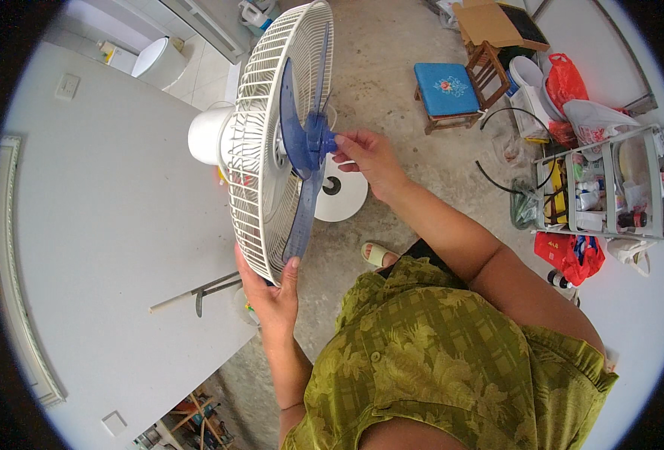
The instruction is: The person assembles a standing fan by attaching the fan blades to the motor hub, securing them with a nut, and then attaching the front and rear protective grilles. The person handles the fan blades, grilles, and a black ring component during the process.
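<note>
Far left, a plain white wall [122,232], then the white rounded plastic motor housing [208,136] on the back of the fan. Its round white wire guard [248,154] stands upright, nearly edge-on to me, just left of centre, with the open front facing right. My left hand [274,296] is wrapped around the guard's lower rim, thumb in front, right by the tip of the lowest blade; contact there unclear. Three translucent blue plastic blades [293,127] sit in front of the guard. At their middle, a small blue plastic knob [327,142], pinched between thumb and fingers of my right hand [373,161]. Lower down, on the grey concrete floor [392,45], a white round base [347,201] with a dark centre; can't tell how it joins the fan. Then a pale green slipper [377,253] on a foot, a brown wooden chair with a blue embroidered cushion [446,88], and at far right a crowded grey rack [609,187], red plastic bag [567,79] just above.
</note>
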The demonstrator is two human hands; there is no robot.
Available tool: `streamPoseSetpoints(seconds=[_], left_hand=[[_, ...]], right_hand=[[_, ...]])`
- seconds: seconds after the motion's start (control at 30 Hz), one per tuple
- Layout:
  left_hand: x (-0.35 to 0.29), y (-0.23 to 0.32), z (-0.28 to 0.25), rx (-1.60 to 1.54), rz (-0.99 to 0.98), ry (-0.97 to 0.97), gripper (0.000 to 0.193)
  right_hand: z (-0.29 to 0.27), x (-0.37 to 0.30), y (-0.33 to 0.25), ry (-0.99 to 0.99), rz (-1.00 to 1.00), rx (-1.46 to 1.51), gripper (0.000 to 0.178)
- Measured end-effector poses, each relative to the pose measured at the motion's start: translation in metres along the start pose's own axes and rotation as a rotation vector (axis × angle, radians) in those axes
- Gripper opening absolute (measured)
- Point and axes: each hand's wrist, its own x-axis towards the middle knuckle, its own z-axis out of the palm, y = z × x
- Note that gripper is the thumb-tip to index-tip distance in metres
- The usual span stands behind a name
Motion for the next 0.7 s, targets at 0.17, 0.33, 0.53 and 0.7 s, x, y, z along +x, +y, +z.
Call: streamPoseSetpoints(seconds=[0.17,0.33,0.53,0.7], left_hand=[[0.001,-0.001,-0.001,0.018,-0.009,-0.007,0.078],[0.001,0.001,-0.001,-0.012,-0.029,-0.021,0.078],[0.003,0.002,-0.004,0.005,0.020,-0.028,0.076],[0.002,-0.002,-0.004,-0.009,0.007,-0.017,0.075]], right_hand=[[-0.002,0.002,0.007,-0.065,-0.287,-0.062,0.025],[0.015,-0.009,-0.018,0.132,0.035,0.226,0.021],[0.007,-0.001,-0.006,0.057,0.039,-0.067,0.020],[0.014,-0.006,-0.005,-0.011,-0.279,0.011,0.021]])
